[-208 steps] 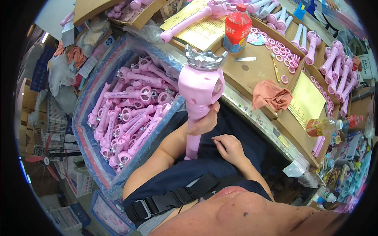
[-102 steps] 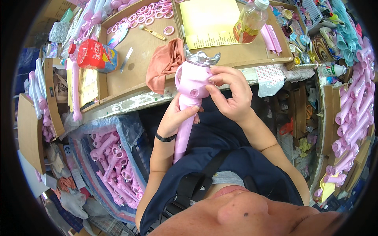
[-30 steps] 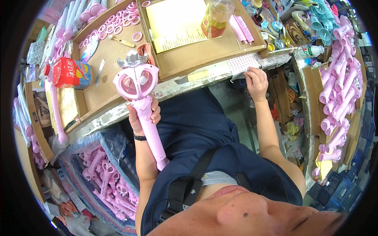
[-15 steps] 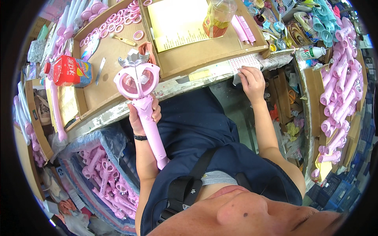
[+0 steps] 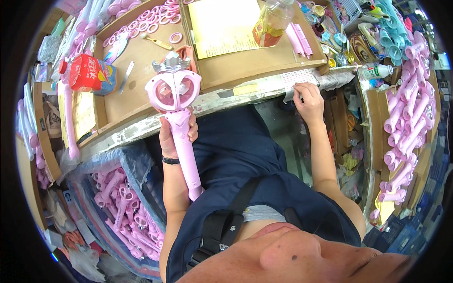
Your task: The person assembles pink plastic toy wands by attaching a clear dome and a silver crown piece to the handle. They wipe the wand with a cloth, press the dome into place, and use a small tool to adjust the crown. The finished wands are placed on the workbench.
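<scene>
Upright in my left hand is a pink toy wand, with a clear round head framed in pink and a silver crown on top. My fingers wrap its handle just below the head, and its lower end reaches my dark blue clothing. At the table's front edge lies a white sheet of small pink dots, one corner hanging over. Against its lower right part, my right hand has its fingers bent and drawn together. Whatever sits between those fingertips is too small to make out.
A cardboard tray holds pink rings, a brush, a knife blade, yellow paper and a jar. Left stands a red drink bottle. Pink wands fill a lined bin; pink handles pile up right.
The wand in my left hand has turned a little, its head facing more squarely upward. My right hand's fingers have drawn closer together at the sheet. The whole view has shifted slightly.
</scene>
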`<move>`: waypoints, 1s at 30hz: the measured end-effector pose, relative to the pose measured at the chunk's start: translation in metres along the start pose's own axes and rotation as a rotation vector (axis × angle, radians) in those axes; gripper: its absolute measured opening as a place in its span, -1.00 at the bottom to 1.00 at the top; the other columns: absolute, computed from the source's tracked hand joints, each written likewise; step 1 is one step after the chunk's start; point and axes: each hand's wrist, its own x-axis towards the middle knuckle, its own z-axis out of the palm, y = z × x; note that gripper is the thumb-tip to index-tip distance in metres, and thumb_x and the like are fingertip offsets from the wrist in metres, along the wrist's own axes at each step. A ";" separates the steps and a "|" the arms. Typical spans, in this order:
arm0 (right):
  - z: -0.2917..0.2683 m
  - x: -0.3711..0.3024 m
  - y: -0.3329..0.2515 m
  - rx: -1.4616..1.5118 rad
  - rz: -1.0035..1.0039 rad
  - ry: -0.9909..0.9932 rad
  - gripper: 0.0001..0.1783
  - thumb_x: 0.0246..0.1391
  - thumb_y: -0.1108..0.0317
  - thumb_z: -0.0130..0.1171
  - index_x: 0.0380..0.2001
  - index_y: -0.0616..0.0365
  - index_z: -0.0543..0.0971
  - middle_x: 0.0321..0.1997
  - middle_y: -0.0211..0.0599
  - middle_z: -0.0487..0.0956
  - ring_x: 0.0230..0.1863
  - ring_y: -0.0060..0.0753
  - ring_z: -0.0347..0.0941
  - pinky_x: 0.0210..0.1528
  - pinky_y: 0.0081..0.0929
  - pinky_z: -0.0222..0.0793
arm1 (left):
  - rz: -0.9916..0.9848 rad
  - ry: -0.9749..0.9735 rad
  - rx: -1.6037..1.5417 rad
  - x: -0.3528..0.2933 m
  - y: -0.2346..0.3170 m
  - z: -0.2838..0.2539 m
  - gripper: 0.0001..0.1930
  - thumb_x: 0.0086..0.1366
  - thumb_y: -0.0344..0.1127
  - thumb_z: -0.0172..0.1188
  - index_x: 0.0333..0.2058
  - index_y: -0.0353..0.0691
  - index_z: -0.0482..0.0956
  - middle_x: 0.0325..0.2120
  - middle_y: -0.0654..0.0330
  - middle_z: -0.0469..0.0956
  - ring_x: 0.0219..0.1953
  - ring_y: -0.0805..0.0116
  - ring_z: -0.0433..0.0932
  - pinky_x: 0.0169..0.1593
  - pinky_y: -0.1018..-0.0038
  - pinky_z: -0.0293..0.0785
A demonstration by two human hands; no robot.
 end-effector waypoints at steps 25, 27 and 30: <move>-0.005 0.076 -0.175 1.035 -0.006 0.311 -0.81 -0.12 0.56 0.23 -0.36 0.15 0.52 -0.20 -0.23 0.42 -0.23 -0.38 0.37 -0.19 -0.55 0.34 | -0.421 -0.549 -0.516 0.000 -0.030 0.020 -0.06 0.08 0.45 -0.07 -0.05 -0.51 0.23 -0.58 -0.09 0.42 -0.77 0.15 0.43 -0.73 0.36 0.42; -0.007 0.077 -0.177 0.949 -0.060 0.313 -0.79 -0.14 0.56 0.25 -0.36 0.11 0.53 -0.22 -0.28 0.44 -0.26 -0.35 0.41 -0.22 -0.53 0.36 | -0.422 -0.531 -0.505 -0.001 -0.032 0.022 -0.06 0.09 0.46 -0.10 -0.06 -0.53 0.23 -0.60 -0.10 0.42 -0.79 0.16 0.42 -0.74 0.37 0.41; -0.007 0.079 -0.179 0.906 -0.153 0.332 -0.76 -0.17 0.53 0.28 -0.34 0.09 0.54 -0.23 -0.31 0.47 -0.28 -0.31 0.46 -0.25 -0.48 0.37 | -0.433 -0.465 -0.488 -0.004 -0.031 0.028 -0.04 0.09 0.47 -0.12 -0.08 -0.55 0.24 -0.62 -0.10 0.42 -0.82 0.18 0.40 -0.76 0.39 0.39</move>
